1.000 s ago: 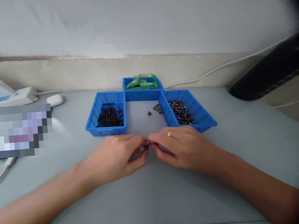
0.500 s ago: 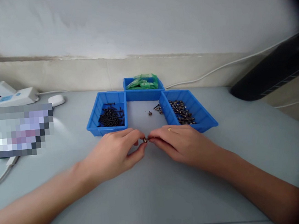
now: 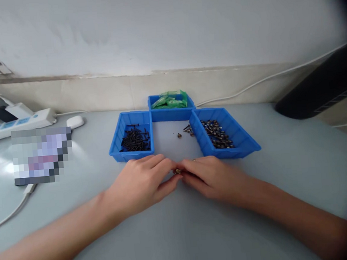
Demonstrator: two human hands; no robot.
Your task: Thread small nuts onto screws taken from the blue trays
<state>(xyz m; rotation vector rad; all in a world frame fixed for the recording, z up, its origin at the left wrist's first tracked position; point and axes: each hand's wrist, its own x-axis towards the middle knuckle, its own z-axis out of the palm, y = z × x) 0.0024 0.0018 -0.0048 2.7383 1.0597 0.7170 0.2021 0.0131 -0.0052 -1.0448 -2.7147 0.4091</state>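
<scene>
My left hand (image 3: 147, 182) pinches a small, shiny, bronze-coloured metal fitting (image 3: 177, 171) between thumb and forefinger, above the table. My right hand (image 3: 215, 177) is closed in a pinch against the same spot. Its fingertips meet the fitting, and what they grip is hidden. Beyond my left hand, a blue bin (image 3: 114, 144) holds a pile of black screws (image 3: 134, 140). Past my right hand, another blue bin (image 3: 243, 142) contains many shiny metal fittings (image 3: 217, 133). One loose metal piece (image 3: 179, 135) lies on the table between these bins, with several more metal pieces (image 3: 188, 129) by the right bin's wall.
At the back, a third blue bin (image 3: 172, 115) holds green plastic packets (image 3: 172, 100). To the left are a blurred-out phone-like device (image 3: 42, 156) with a white cable (image 3: 14, 212), a white case (image 3: 75, 121) and a power strip (image 3: 31, 122). A black cylinder (image 3: 314, 87) leans at right.
My hands have come closer together, and the thin dark piece seen between the right fingertips and the fitting no longer shows. The whole view has shifted slightly, moving everything right and down.
</scene>
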